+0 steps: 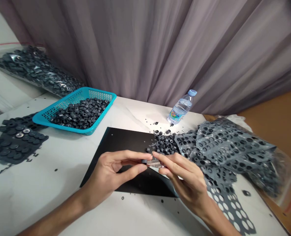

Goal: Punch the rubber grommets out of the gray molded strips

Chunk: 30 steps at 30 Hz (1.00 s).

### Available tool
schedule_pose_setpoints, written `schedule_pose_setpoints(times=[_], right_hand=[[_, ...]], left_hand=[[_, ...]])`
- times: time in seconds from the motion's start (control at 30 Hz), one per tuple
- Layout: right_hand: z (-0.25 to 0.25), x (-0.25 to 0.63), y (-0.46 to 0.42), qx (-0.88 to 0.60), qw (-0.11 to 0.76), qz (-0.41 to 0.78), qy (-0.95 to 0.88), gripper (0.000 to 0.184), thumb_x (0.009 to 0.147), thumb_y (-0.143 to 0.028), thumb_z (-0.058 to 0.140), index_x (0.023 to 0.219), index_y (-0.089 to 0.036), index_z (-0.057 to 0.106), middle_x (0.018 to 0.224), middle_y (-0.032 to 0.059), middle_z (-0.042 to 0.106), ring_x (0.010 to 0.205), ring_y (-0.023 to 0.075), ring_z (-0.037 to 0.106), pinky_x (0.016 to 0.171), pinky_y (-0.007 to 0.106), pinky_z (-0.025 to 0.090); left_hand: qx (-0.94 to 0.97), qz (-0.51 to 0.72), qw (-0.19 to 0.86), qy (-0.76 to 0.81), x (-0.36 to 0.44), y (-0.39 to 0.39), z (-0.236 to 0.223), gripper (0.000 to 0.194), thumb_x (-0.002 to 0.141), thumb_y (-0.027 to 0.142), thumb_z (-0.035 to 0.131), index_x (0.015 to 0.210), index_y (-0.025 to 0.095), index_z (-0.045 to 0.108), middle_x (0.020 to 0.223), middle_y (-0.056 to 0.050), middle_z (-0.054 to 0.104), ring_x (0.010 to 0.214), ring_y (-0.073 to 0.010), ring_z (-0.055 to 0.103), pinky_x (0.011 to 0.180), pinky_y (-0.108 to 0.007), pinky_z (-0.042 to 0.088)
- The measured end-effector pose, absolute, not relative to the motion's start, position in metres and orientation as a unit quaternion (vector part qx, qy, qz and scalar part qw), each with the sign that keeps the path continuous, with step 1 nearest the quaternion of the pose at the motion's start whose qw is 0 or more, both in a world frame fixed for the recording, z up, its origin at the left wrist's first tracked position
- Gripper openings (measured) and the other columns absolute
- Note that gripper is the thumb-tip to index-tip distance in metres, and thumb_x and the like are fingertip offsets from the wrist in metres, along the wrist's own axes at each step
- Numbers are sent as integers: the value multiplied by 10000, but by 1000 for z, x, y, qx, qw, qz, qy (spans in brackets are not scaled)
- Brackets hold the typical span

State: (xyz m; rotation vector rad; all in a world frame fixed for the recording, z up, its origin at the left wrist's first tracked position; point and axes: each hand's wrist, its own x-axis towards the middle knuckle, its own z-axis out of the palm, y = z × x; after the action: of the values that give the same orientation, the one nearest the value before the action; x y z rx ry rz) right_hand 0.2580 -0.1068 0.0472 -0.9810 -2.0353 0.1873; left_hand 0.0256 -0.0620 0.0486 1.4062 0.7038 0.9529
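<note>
Over a black mat (133, 182), my left hand (118, 167) pinches a small dark rubber ring-like piece (144, 161) between thumb and fingers. My right hand (184, 172) is closed on a slim, shiny, pale tool (154, 163), whose kind I cannot make out. The tool's end meets the piece at my left fingertips. Just beyond my hands lies a heap of dark rubber pieces (166, 143), with tiny round scraps scattered around it.
A blue plastic basket (88, 131) of dark pieces stands back left, before a full clear bag (37, 70). Dark rubber sheets with round pieces (17, 141) lie at left. At right are punched sheets (224, 144) and another bag (280, 177). A water bottle (181, 108) stands behind.
</note>
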Motion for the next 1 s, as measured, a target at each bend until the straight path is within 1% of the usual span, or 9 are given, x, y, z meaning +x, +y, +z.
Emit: schedule_pose_setpoints(times=[0.2, 0.37, 0.5, 0.7, 0.87, 1.0], right_hand=[[47, 257, -108, -394, 422, 70, -813, 506, 1004, -117, 601, 1489, -251, 544, 948, 47, 677, 785, 158, 605, 707, 298, 503], [50, 258, -108, -392, 432, 58, -810, 489, 1016, -130, 587, 1487, -251, 550, 964, 47, 692, 794, 149, 627, 713, 285, 516], [51, 264, -108, -405, 444, 49, -798, 487, 1010, -112, 589, 1475, -258, 568, 1004, 56, 704, 814, 150, 646, 716, 283, 515], [53, 266, -108, -409, 454, 48, -791, 510, 983, -54, 606, 1457, -242, 586, 1042, 59, 703, 853, 152, 647, 754, 284, 515], [53, 265, -109, -425, 462, 29, -778, 527, 969, -17, 597, 1439, -256, 597, 1000, 39, 697, 825, 145, 640, 745, 274, 513], [43, 266, -102, -463, 462, 18, -756, 503, 989, -55, 590, 1449, -258, 578, 1003, 40, 680, 814, 140, 636, 750, 274, 508]], left_hand=[[614, 407, 604, 305, 24, -63, 49, 196, 896, 222, 771, 1079, 279, 813, 1114, 5, 794, 1066, -184, 749, 993, -232, 595], [612, 410, 607, 298, 24, -62, 49, 199, 894, 208, 774, 1070, 292, 815, 1111, 16, 795, 1053, -163, 752, 981, -194, 588], [587, 414, 633, 289, 25, -62, 52, 175, 893, 207, 777, 1046, 281, 819, 1122, 6, 793, 1014, -163, 765, 964, -190, 596], [562, 403, 669, 274, 24, -63, 53, 181, 894, 187, 777, 1044, 282, 814, 1146, -6, 787, 1025, -160, 763, 957, -176, 592], [556, 386, 685, 271, 22, -62, 50, 189, 898, 180, 773, 1061, 270, 808, 1157, -25, 784, 1048, -169, 756, 978, -203, 588], [544, 395, 692, 263, 23, -59, 49, 202, 859, 195, 814, 1054, 247, 804, 1183, -47, 773, 1032, -177, 754, 960, -228, 598]])
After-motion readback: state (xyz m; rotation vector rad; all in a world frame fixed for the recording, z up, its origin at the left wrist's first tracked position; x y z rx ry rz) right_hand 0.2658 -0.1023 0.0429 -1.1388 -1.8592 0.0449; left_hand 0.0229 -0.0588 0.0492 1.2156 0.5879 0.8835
